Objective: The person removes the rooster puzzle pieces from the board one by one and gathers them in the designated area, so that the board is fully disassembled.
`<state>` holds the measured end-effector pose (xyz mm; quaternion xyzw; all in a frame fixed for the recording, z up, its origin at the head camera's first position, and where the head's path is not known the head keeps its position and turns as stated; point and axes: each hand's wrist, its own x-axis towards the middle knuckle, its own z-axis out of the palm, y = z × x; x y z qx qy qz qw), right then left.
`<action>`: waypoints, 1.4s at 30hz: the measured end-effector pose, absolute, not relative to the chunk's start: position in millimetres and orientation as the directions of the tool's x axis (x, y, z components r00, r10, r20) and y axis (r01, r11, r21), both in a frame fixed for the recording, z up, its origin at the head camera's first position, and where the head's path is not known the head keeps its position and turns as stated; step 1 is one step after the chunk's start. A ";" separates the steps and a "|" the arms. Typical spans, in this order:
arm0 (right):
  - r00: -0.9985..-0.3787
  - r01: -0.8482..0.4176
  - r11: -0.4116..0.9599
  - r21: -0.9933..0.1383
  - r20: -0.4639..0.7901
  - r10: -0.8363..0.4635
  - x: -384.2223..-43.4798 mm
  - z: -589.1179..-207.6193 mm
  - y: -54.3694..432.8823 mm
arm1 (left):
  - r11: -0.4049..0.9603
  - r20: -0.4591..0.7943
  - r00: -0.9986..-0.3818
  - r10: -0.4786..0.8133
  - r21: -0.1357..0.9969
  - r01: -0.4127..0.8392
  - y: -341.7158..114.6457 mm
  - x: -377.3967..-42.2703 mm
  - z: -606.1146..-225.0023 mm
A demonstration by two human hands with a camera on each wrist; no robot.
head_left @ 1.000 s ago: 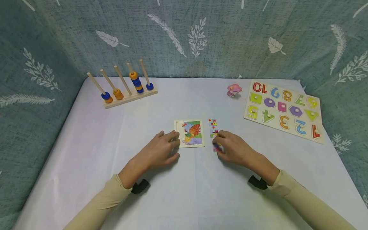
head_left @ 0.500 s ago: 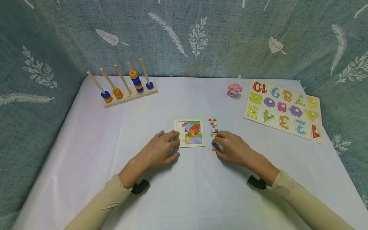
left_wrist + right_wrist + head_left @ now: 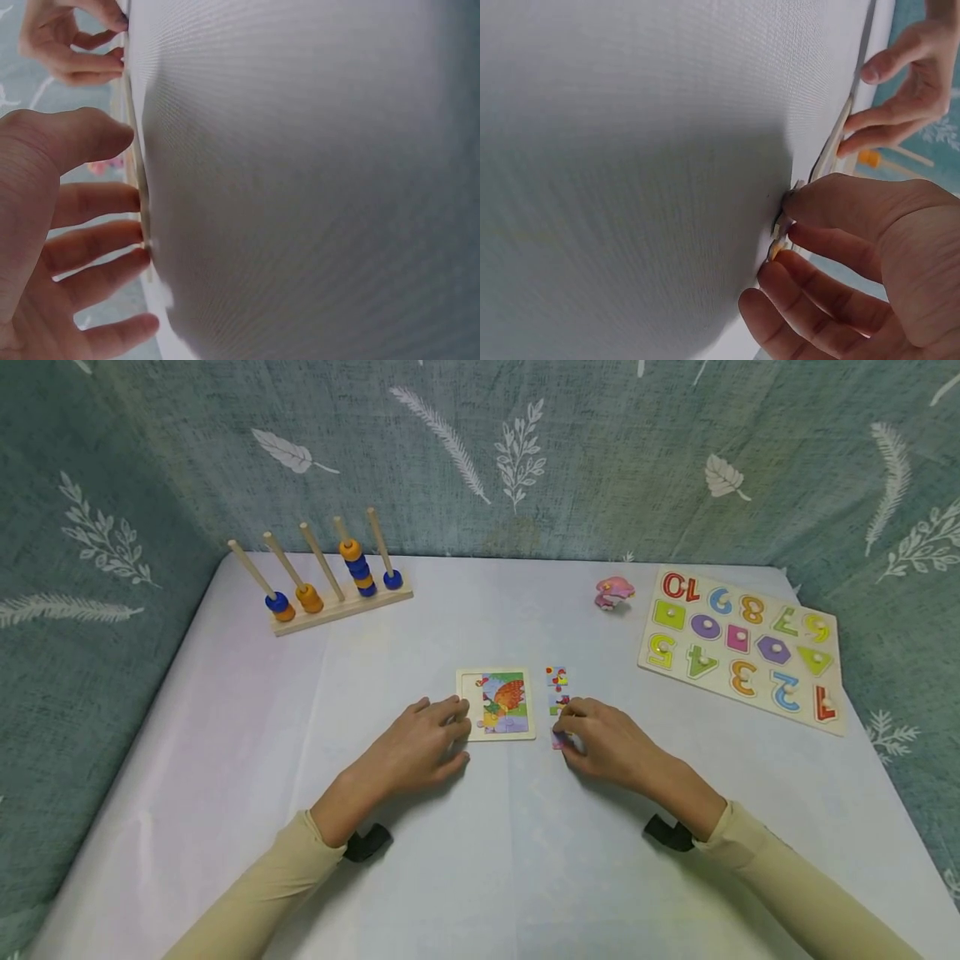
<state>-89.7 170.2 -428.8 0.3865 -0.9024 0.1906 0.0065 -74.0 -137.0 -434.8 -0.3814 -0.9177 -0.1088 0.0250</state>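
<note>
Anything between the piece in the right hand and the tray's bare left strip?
Yes: the tray's right rim and fitted pieces lie between, so the piece probably needs lifting over them. The left hand is at the left rim, beside the bare strip.

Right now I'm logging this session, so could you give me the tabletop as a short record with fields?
Left hand: touches the left edge of the puzzle tray
Right hand: pinches a puzzle piece
Tray fill: partly filled, left strip bare
Other loose pieces: two, right of the tray
Back left: peg stacker with blue and orange rings
Back, right of center: pink toy
Far right: number board
</note>
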 end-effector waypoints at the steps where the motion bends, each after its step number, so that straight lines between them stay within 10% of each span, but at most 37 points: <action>1: -0.702 -0.698 0.629 -0.341 0.157 -0.694 -90.1 -428.6 170.2 | 0.685 0.131 -0.708 0.694 0.181 0.705 -136.9 -74.4 -434.8; 42: -0.694 -0.704 0.638 -0.312 0.107 -0.712 -127.6 -394.5 109.8 | 0.688 0.142 -0.713 0.687 0.187 0.701 -135.0 -72.5 -434.4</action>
